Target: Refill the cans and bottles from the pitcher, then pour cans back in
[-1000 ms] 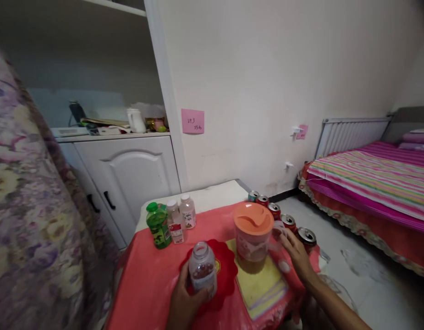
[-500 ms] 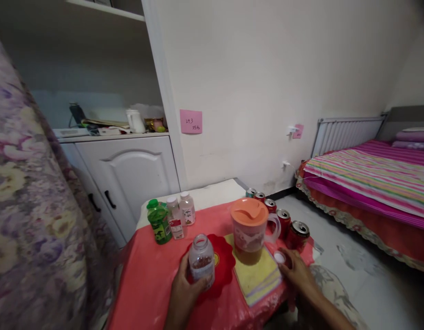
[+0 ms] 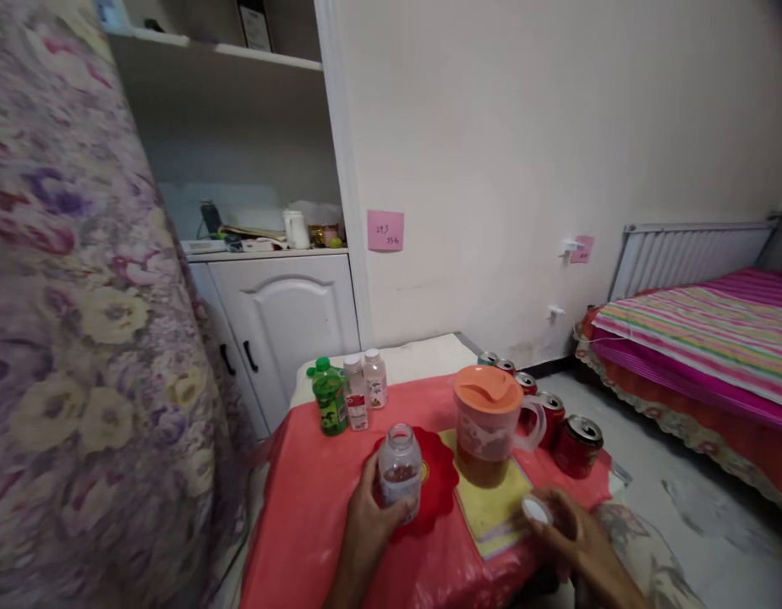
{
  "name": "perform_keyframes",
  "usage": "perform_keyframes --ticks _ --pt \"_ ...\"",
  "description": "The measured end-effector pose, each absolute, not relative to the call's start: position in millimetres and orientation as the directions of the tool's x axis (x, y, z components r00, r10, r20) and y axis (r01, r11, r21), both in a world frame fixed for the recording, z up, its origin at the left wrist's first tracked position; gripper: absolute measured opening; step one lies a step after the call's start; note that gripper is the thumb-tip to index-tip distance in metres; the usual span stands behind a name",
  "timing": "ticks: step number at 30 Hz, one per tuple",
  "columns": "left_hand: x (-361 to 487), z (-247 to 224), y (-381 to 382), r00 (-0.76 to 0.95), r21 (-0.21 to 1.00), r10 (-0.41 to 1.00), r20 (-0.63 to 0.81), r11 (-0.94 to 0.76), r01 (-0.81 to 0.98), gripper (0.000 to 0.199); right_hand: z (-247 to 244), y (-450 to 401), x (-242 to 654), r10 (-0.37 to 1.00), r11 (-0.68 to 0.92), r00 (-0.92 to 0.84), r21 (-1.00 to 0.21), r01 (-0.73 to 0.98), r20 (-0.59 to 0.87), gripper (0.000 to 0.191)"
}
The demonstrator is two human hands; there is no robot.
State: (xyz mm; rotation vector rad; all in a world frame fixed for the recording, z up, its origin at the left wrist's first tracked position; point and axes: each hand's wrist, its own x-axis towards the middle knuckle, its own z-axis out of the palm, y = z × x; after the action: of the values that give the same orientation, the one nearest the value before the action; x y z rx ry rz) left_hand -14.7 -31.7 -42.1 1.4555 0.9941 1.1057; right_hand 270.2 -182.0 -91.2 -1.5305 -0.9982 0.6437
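An uncapped jar (image 3: 400, 478) is held upright in the left hand (image 3: 374, 520), with the thumb wrapped across its front and the fingers around its far side. Something brownish is seen inside through the clear wall. The jar is held in front of the red plate (image 3: 445, 486); whether its base is touching the plate cannot be told. A white cap (image 3: 535, 510) is pinched between the thumb and fingers of the right hand (image 3: 565, 533), near the right edge of the yellow cloth (image 3: 492, 512) and well apart from the jar.

On the cloth, just beside the plate, a clear jug (image 3: 485, 423) is stood, closed by an orange lid (image 3: 488, 389), its handle turned to the right. Beyond the jug's handle, cans (image 3: 579, 448) are lined up along the table's right side. Behind the plate, to the left, a green bottle (image 3: 330, 402) and two clear bottles (image 3: 357, 402) are grouped, all capped. The table (image 3: 308, 533) is spread with a red cover. Farther out, a pink note (image 3: 385, 231) is stuck to the wall (image 3: 492, 152), flanked by a cabinet (image 3: 295, 309) and a bed (image 3: 701, 326).
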Motion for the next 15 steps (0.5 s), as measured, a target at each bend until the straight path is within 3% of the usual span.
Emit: perform_keyframes --ticks 5,8,12,15 --pt "-17.8 -35.1 -39.8 0.267 0.986 0.951 0.159 -0.168 0.013 0.077 -27.1 -154.4 215.7 0.965 0.156 0.178 -0.969 0.193 0.191 0.037" --pt "-17.6 -25.3 -46.3 0.267 0.984 0.949 0.17 -0.179 0.012 0.078 9.9 -126.6 193.6 0.946 0.265 0.099 -0.912 0.312 0.309 0.034" --pt "-15.1 -16.2 -52.7 0.239 0.988 0.96 0.149 -0.154 0.003 0.08 43.9 -102.6 177.2 0.884 0.366 0.026 -0.723 0.586 0.467 0.04" --pt "-14.0 -15.0 -53.4 0.222 0.99 0.966 0.136 -0.139 0.0 0.08 56.2 -96.2 172.9 0.857 0.435 -0.064 -0.651 0.623 0.511 0.044"
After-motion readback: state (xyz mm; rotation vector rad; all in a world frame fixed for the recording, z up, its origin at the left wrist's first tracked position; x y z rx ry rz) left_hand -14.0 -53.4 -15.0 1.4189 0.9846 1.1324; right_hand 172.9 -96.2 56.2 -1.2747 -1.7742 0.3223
